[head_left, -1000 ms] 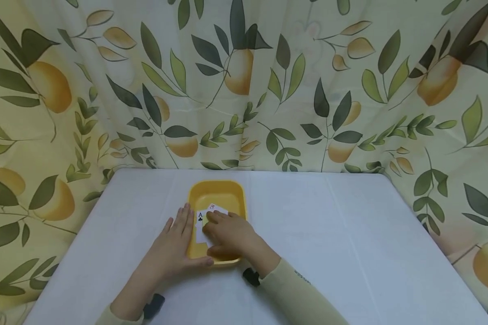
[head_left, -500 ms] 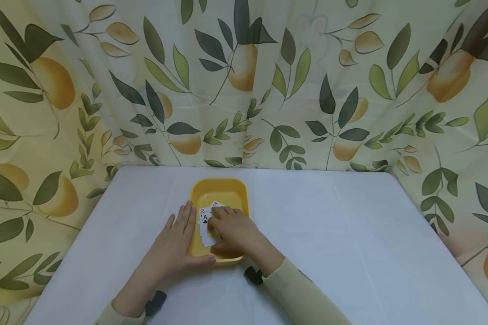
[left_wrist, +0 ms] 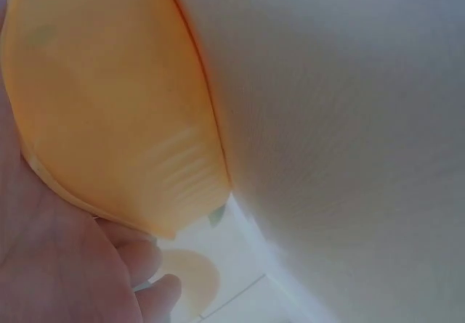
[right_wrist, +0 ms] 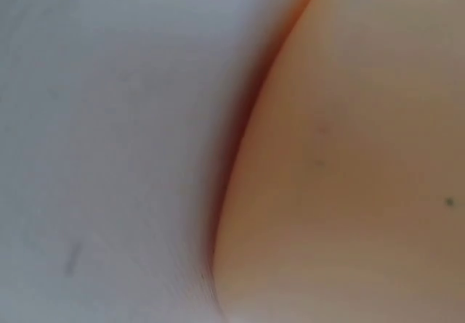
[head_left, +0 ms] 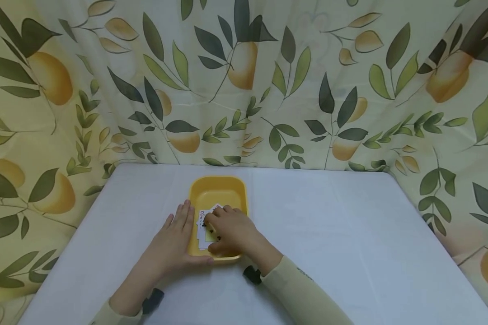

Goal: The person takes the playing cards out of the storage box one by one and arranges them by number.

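A yellow tray (head_left: 217,183) stands on the white table, with several playing cards (head_left: 202,232) lying overlapped in its near half. A 2 shows at the upper left of the cards, and black club pips are visible near the fingers. My right hand (head_left: 233,230) reaches in from the right, fingers curled, pinching a playing card (head_left: 208,235) whose face it partly covers. With fingers straight, my left hand (head_left: 171,248) rests along the tray's left side, its thumb at the near edge. In the left wrist view, the left palm (left_wrist: 51,258) lies against the tray's outer wall (left_wrist: 116,105).
White cloth covers the table (head_left: 329,234), which reaches back to a curtain (head_left: 284,90) printed with fruit and leaves. Dark wrist devices (head_left: 252,274) sit under both forearms. Only blurred tray wall (right_wrist: 349,163) and cloth fill the right wrist view.
The ace of clubs shifted right, baring a 2 behind it, and its corner letter is now hidden under the right fingers. The left hand has stayed at the tray's side.
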`<action>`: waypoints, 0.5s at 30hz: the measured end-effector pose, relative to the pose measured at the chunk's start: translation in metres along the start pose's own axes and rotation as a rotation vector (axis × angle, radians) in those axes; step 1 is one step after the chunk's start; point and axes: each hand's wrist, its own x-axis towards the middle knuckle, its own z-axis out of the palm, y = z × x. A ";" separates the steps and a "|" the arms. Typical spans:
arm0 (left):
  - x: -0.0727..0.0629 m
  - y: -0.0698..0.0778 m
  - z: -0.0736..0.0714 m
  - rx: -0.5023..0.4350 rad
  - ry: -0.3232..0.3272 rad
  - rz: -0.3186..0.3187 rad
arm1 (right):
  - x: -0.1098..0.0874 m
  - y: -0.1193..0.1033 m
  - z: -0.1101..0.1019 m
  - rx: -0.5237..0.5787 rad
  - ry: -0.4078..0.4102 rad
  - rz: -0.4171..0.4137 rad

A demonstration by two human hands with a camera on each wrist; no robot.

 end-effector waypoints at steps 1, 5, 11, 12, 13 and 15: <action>0.000 0.000 0.000 0.000 0.000 0.000 | 0.001 -0.001 0.000 -0.006 -0.001 -0.005; -0.001 -0.001 0.000 -0.004 0.004 -0.001 | 0.002 -0.003 -0.001 -0.036 0.001 -0.018; -0.001 -0.002 0.002 -0.009 0.021 0.010 | -0.001 0.000 -0.008 -0.017 0.060 -0.029; -0.001 -0.002 0.003 -0.009 0.020 0.012 | -0.002 0.001 -0.010 -0.001 0.066 -0.027; -0.001 -0.003 0.003 -0.010 0.022 0.013 | -0.003 0.001 -0.012 0.022 0.071 -0.021; -0.001 -0.003 0.003 -0.006 0.021 0.013 | -0.005 0.003 -0.017 0.057 0.086 -0.005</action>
